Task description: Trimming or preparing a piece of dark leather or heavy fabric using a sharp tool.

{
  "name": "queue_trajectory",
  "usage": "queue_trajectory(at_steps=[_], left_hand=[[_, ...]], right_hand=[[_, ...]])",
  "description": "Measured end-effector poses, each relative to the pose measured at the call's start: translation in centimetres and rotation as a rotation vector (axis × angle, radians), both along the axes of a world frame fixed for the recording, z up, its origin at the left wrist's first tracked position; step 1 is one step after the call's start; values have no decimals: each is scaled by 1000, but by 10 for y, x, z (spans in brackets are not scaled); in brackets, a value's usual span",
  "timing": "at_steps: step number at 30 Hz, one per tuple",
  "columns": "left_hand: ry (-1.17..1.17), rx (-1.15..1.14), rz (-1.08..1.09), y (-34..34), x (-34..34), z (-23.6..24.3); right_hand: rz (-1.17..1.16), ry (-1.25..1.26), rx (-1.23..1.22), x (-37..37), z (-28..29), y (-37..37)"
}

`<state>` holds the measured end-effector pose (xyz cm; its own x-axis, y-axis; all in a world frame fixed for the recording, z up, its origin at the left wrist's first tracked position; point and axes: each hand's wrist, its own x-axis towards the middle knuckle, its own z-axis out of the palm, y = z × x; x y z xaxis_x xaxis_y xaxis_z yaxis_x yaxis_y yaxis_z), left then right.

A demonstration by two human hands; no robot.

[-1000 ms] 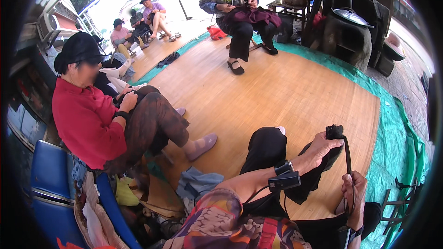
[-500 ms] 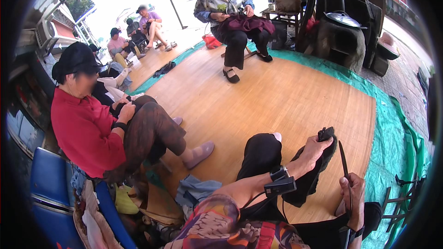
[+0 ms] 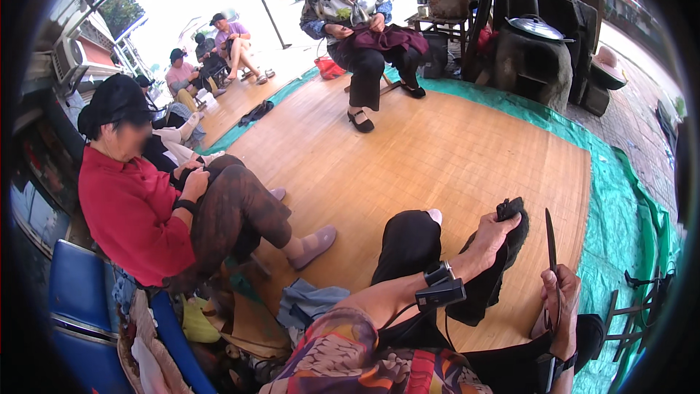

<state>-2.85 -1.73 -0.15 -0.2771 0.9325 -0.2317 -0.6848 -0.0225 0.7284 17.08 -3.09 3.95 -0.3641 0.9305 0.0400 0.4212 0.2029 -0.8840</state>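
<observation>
My left hand (image 3: 487,239), closed, grips the top of a black cloth piece (image 3: 481,284) with a fuzzy edge. The cloth hangs down between my knees, over the mat. To its right, my right hand (image 3: 560,300) is wrapped round a long, thin, dark strip (image 3: 551,237) with a narrow upper end. The strip stands nearly upright above the fist, apart from the cloth. Its exact kind I cannot make out. A small black device (image 3: 440,294) is strapped to my left wrist, with a cable running from it.
A wooden-coloured mat (image 3: 350,168) lies on a green tarp (image 3: 620,204). At my left sits a person in red (image 3: 135,211), hands at dark material. Opposite, another person (image 3: 357,22) handles maroon cloth (image 3: 386,38). Blue chairs (image 3: 80,284), a bag (image 3: 255,328) and a stove (image 3: 529,66) stand around.
The dark strip in my right hand has tilted slightly to the right, and that hand has risen a little. My left hand keeps its hold on the black cloth. The whole view has shifted slightly.
</observation>
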Motion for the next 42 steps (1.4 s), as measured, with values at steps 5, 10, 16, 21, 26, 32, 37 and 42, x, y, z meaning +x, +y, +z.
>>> queue_trajectory(at_steps=[5,10,16,21,26,32,37,42], left_hand=[[33,-4,-57,-3,6,2],[18,35,-64,1,4,-3],[-134,0,-40,1,-3,-2],[-150,16,-74,-5,-1,4],[-109,18,-79,-5,1,3],[-165,19,-73,-5,-2,4],[-187,3,-86,-4,-2,3],[-129,-5,-61,-1,1,2]], right_hand=[[55,-224,63,-4,-17,-7],[18,-150,56,-5,-14,-6],[41,10,-43,-4,1,-6],[63,-97,19,-7,6,-10],[63,-179,34,-10,10,-15],[56,-130,20,-11,11,-15],[28,25,-24,-6,2,-9],[85,-309,210,-18,14,-15]])
